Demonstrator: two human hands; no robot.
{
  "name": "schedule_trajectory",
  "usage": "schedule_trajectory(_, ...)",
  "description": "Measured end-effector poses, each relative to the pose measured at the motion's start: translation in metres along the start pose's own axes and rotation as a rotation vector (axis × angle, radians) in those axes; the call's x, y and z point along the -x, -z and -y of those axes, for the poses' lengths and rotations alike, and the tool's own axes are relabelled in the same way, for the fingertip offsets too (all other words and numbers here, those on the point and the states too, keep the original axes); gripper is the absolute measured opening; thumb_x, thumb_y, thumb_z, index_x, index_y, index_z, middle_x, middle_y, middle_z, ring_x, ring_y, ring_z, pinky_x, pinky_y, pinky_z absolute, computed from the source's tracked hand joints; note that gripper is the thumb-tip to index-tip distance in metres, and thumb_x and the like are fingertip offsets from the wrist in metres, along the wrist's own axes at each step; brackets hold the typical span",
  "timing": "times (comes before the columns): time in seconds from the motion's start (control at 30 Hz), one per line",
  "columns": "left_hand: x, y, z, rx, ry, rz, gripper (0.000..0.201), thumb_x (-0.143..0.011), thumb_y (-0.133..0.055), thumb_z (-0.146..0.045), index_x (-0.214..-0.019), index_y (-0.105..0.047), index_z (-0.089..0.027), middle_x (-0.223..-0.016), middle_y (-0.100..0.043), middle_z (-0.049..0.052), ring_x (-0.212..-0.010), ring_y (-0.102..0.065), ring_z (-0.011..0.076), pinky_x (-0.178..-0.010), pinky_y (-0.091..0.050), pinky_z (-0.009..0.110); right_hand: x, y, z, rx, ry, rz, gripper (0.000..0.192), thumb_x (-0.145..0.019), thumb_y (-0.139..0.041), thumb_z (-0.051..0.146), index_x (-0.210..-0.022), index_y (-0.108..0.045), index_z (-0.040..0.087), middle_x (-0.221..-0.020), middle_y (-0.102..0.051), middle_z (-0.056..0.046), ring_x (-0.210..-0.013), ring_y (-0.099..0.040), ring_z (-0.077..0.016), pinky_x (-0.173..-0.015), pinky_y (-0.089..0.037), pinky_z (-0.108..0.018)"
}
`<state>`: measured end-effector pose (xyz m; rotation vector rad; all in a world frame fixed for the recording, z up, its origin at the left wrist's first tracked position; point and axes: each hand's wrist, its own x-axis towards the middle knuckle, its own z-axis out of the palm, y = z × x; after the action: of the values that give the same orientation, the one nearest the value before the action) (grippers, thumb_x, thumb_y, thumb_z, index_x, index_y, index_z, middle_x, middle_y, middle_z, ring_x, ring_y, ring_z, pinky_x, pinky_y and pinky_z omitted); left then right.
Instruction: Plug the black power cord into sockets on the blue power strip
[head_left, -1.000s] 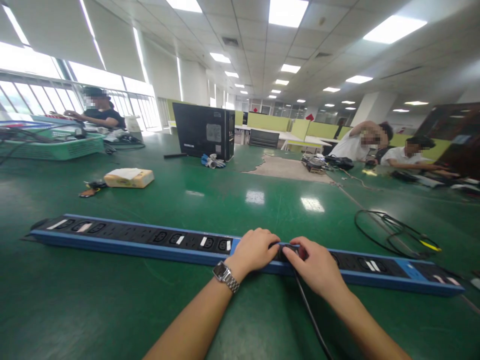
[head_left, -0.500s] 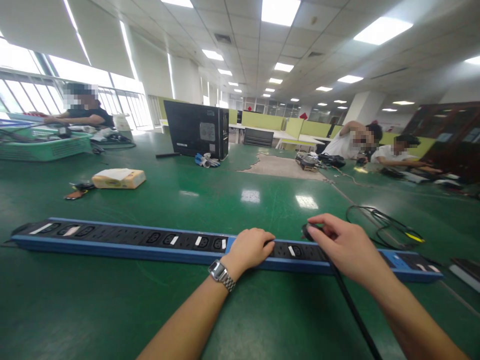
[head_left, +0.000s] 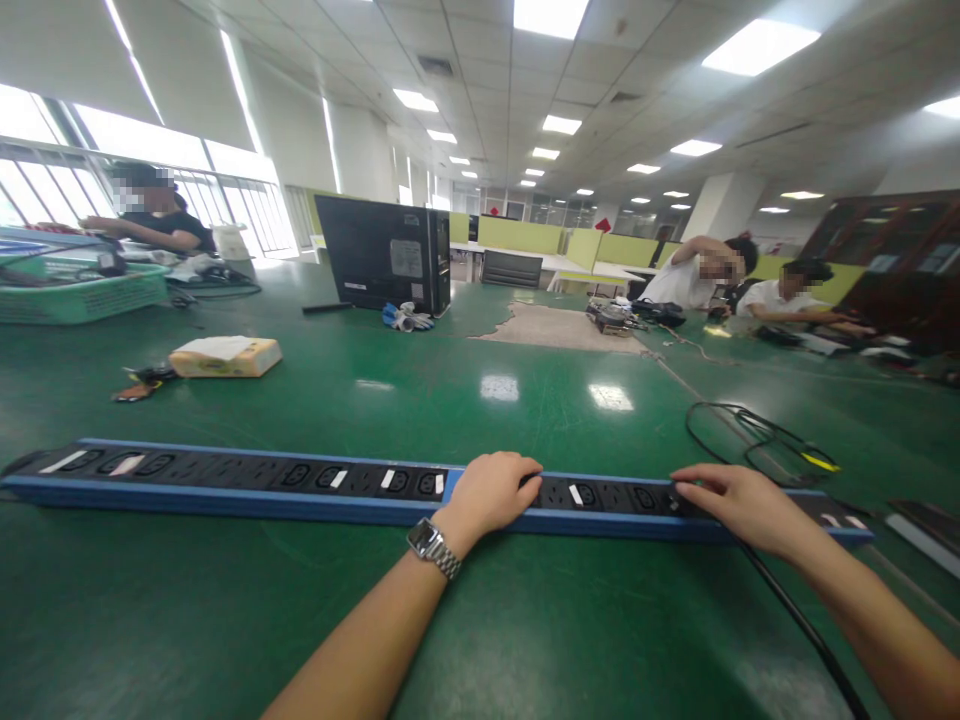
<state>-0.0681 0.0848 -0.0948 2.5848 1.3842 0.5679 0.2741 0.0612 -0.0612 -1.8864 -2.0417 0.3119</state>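
A long blue power strip (head_left: 247, 505) with black socket faces lies across the green table. My left hand (head_left: 491, 492), a watch on its wrist, rests on the strip near its middle with the fingers curled over it. Over the strip's right part, my right hand (head_left: 739, 502) pinches a black plug between thumb and fingers, low at the sockets. The plug is mostly hidden by the hand, and I cannot tell whether it sits in a socket. Its black power cord (head_left: 799, 610) runs from under the hand toward the bottom right. White labels mark several sockets.
Behind the strip lie a tissue pack (head_left: 226, 357), a pair of gloves (head_left: 407, 318) and a black computer case (head_left: 379, 255). A coiled black cable (head_left: 739, 425) is at right. A green basket (head_left: 82, 295) stands at far left. Several people sit around the table's far sides.
My right hand has moved right and down with the plug, from above the strip to its socket face. My left hand stays on the strip. The view has shifted slightly.
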Motion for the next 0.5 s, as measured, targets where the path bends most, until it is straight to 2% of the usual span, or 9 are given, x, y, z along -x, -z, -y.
schedule_trajectory(0.13,0.0,0.001,-0.001,0.001,-0.003,0.003,0.033,-0.092,-0.043,-0.036,-0.11,-0.068,-0.025,-0.105,-0.071,0.005,-0.098,-0.065,0.0231,-0.085,-0.048,0.033,-0.001,-0.002,0.013,0.122,0.023,0.015,0.032,-0.079,-0.052,0.047,-0.09,-0.073,0.026,-0.073,-0.071,-0.001,-0.067,-0.063,-0.0199,-0.061,-0.045,-0.03)
schedule_trajectory(0.23,0.001,0.0,-0.001,0.004,0.0,0.003,0.033,-0.092,-0.043,-0.036,-0.111,-0.068,-0.025,-0.106,-0.071,0.005,-0.098,-0.065,0.0228,-0.086,-0.048,0.033,0.002,-0.007,0.015,0.166,0.019,-0.021,0.029,-0.079,-0.053,0.046,-0.089,-0.072,0.027,-0.076,-0.071,-0.001,-0.067,-0.063,-0.0197,-0.059,-0.043,-0.029)
schedule_trajectory(0.5,0.001,0.001,-0.001,0.002,0.011,0.002,0.033,-0.092,-0.043,-0.036,-0.112,-0.068,-0.026,-0.106,-0.071,0.004,-0.099,-0.064,0.0222,-0.087,-0.048,0.032,0.016,-0.016,0.013,0.071,0.038,-0.078,0.034,-0.082,-0.049,0.05,-0.095,-0.069,0.026,-0.067,-0.066,0.0,-0.061,-0.061,-0.0186,-0.057,-0.043,-0.029)
